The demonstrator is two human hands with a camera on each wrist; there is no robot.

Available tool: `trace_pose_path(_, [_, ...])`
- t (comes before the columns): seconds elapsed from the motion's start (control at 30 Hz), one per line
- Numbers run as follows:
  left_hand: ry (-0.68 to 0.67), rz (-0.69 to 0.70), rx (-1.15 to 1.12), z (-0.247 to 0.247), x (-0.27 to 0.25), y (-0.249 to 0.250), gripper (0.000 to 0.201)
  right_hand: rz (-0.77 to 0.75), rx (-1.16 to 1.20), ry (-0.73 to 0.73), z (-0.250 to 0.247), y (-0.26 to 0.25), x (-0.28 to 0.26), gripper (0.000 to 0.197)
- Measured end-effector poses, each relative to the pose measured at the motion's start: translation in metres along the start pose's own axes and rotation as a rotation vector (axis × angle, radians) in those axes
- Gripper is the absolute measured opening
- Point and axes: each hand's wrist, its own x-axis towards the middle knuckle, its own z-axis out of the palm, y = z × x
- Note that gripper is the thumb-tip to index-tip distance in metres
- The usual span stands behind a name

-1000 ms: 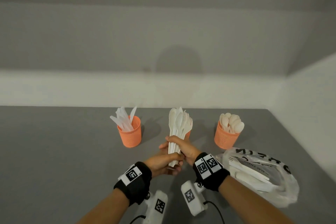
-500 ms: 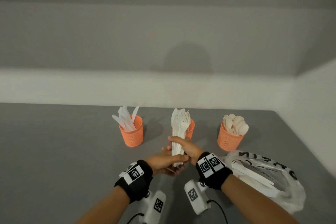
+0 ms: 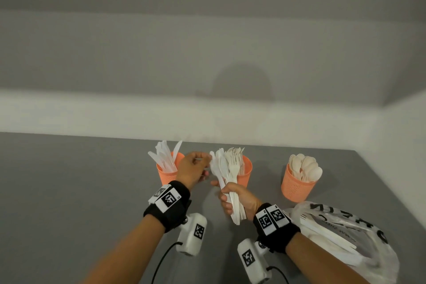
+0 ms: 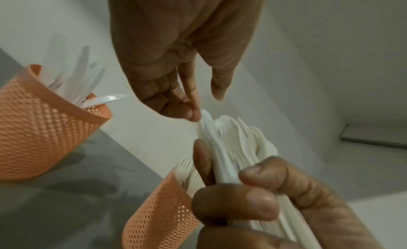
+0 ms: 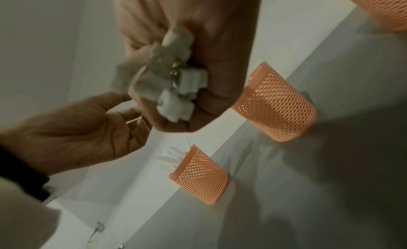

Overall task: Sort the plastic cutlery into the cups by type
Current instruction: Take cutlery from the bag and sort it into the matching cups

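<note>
Three orange mesh cups stand in a row: the knife cup on the left, the fork cup in the middle, the spoon cup on the right. My right hand grips a bundle of white cutlery by its handles, in front of the fork cup and tilted left. My left hand is raised by the bundle's top. In the left wrist view its fingertips touch the tip of the outermost piece in the bundle, and the thumb stays apart. The right wrist view shows the handle ends sticking out of my fist.
A clear plastic bag holding more white cutlery lies on the grey table at the near right, just behind my right wrist. A wall runs behind the cups and along the table's right side.
My left hand has let go of the bundle's lower end and risen to its top. My right hand now holds the bundle alone, tilted to the left.
</note>
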Motion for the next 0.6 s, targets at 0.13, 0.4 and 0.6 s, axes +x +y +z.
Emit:
trace_pose_path(0.13, [0.042, 0.022, 0.068, 0.009, 0.006, -0.004, 0.016, 0.015, -0.02, -0.054, 0.0, -0.002, 0.001, 0.042])
trace_pose_path(0.4, [0.087, 0.02, -0.088, 0.012, 0.006, -0.007, 0.01, -0.018, 0.024, 0.055, -0.003, 0.001, 0.001, 0.034])
trace_pose_path(0.6, [-0.004, 0.099, 0.154, 0.019, -0.004, -0.026, 0.019, 0.01, -0.026, 0.059, -0.004, -0.002, -0.002, 0.018])
